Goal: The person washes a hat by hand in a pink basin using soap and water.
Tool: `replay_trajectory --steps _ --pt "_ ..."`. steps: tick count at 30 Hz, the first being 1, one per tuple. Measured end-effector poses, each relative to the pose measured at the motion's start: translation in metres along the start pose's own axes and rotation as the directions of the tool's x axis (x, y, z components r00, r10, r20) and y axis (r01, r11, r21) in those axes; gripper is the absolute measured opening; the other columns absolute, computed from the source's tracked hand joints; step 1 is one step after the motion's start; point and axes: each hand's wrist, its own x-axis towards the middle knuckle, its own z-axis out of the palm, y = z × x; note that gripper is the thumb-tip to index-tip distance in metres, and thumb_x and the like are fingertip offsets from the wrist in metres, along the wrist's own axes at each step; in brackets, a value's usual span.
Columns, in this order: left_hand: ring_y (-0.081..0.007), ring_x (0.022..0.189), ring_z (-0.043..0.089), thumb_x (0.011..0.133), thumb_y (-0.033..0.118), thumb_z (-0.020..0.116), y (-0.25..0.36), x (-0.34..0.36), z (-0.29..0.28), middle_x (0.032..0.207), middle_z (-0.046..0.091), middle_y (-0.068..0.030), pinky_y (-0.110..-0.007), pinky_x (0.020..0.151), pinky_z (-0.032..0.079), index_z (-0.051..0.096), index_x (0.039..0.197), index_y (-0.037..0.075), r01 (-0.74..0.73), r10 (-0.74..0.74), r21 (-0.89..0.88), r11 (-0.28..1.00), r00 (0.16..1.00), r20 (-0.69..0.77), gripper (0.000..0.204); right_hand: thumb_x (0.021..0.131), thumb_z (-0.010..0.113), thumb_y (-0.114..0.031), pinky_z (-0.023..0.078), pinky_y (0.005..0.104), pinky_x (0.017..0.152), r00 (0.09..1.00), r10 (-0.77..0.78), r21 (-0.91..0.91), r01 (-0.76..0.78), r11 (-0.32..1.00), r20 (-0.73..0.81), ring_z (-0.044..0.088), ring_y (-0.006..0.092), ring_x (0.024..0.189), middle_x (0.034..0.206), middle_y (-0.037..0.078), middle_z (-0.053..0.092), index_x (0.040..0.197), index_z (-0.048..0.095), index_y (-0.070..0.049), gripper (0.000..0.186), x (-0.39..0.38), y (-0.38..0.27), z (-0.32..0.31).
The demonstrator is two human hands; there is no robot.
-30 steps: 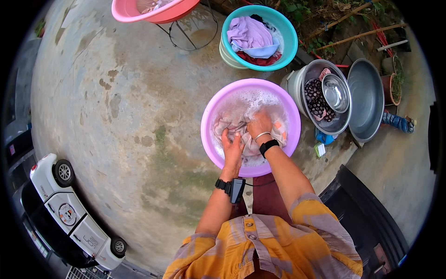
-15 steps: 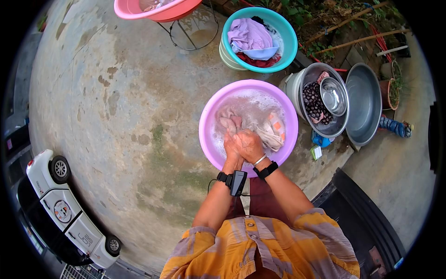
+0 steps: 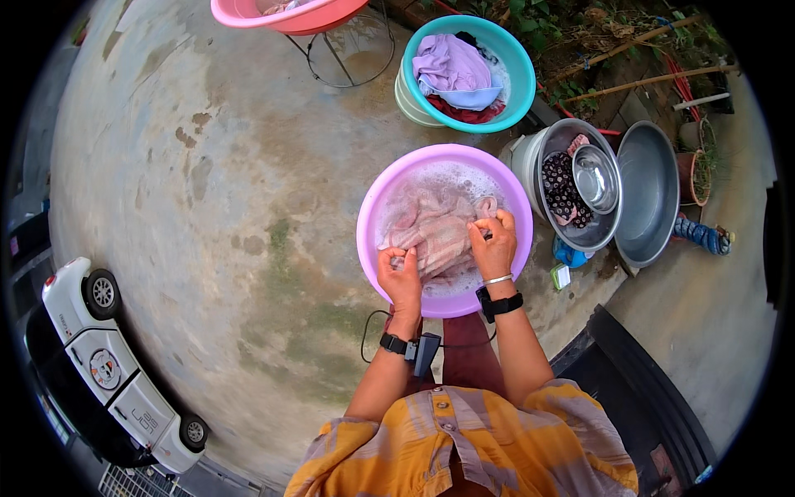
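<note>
Both hands are closed on a pale pink wet cloth (image 3: 435,236) in the round purple plastic basin (image 3: 370,217) of soapy water on the concrete ground: the left hand (image 3: 401,279) grips its near edge, the right hand (image 3: 493,244) its right side. Judging by the suds, washing is under way and rinsing remains. A small green-and-white packet (image 3: 561,276) lies on the ground just right of the basin, near a teal plastic basin (image 3: 519,62) of clothes.

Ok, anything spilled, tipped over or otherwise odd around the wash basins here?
Nothing stands out. Both the left hand and the right hand grip the pale wet cloth inside the purple basin, suds staying within its rim. The teal basin and the metal tub sit upright.
</note>
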Motion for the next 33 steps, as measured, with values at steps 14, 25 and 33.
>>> replay_trajectory --steps 14,25,33 --pt "-0.0204 0.098 0.05 0.089 0.038 0.046 -0.009 0.043 0.022 0.109 0.048 -0.0113 -0.033 0.072 0.048 0.032 0.126 0.002 0.572 -0.371 -0.508 0.644 0.814 0.447 0.054 0.066 0.059 -0.011 0.043 0.041 0.079 0.861 -0.205 0.292 0.07 0.954 0.466 0.053 0.0361 0.091 0.095 0.02 0.055 0.104 0.053 -0.004 0.039 -0.016 -0.032 0.062" --pt "-0.0153 0.089 0.053 0.09 0.038 0.042 -0.043 0.02 0.035 0.095 0.056 -0.0049 -0.028 0.076 0.043 0.052 0.107 0.006 -0.057 0.051 0.001 0.998 0.902 0.428 0.037 0.077 0.057 -0.013 0.041 0.0375 0.054 0.92 -0.268 0.247 0.2 0.948 0.287 0.053 0.0339 0.065 0.07 0.016 0.052 0.076 0.052 -0.001 0.012 -0.019 -0.04 0.036" --pt "-0.0183 0.079 0.052 0.085 0.017 0.054 0.022 -0.002 0.021 0.09 0.055 -0.0089 -0.031 0.071 0.042 0.053 0.099 0.002 0.263 -0.244 -0.015 0.965 0.912 0.329 0.02 0.075 0.061 -0.022 0.042 0.0448 0.067 0.949 -0.103 0.007 0.105 0.994 0.299 0.052 0.0331 0.083 0.091 0.012 0.052 0.093 0.053 -0.011 0.023 0.034 0.011 0.011"
